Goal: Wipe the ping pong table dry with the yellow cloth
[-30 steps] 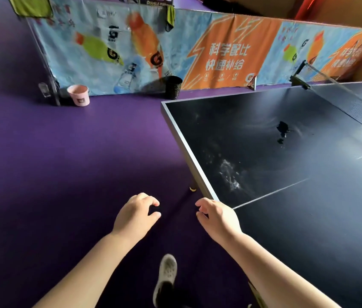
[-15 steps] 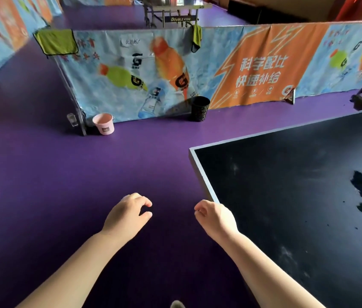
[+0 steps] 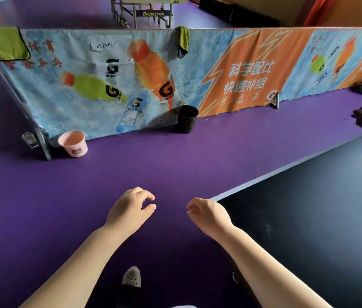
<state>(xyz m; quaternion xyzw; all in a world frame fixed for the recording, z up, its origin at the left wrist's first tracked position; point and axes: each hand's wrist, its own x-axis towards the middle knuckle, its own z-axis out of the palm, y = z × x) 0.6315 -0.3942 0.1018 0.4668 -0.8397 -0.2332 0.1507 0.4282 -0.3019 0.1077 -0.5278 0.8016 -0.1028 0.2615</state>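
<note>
At the bottom of the view a pale perforated shoe (image 3: 131, 278) was seen on the purple floor (image 3: 175, 170). Above it both forearms were stretched forward. The left hand (image 3: 131, 210) was held over the floor with its fingers loosely curled and nothing in them. The right hand (image 3: 209, 215) was likewise relaxed and empty, at the near corner of the ping pong table (image 3: 309, 218); whether that corner was touched could not be told. The dark tabletop ran away to the right, and only faint pale marks were made out on it.

Farther off, a pink bucket (image 3: 73, 143) and a black bin (image 3: 188, 118) were set on the floor against a printed barrier (image 3: 253, 70).

Two yellow-green cloths were draped over the barrier's top edge, well apart from both hands. A spread cloth (image 3: 0, 43) was laid flat at the far left, its long side along the rail. A bunched cloth (image 3: 183, 40) was hung lengthwise down the banner, almost straight ahead between the hands. Which of them was meant for wiping could not be settled. For the spread one the left hand was judged the nearer; for the bunched one neither hand was clearly favoured. Wiping was judged not yet begun.

Beyond the barrier a second table (image 3: 151, 10) was partly seen.
</note>
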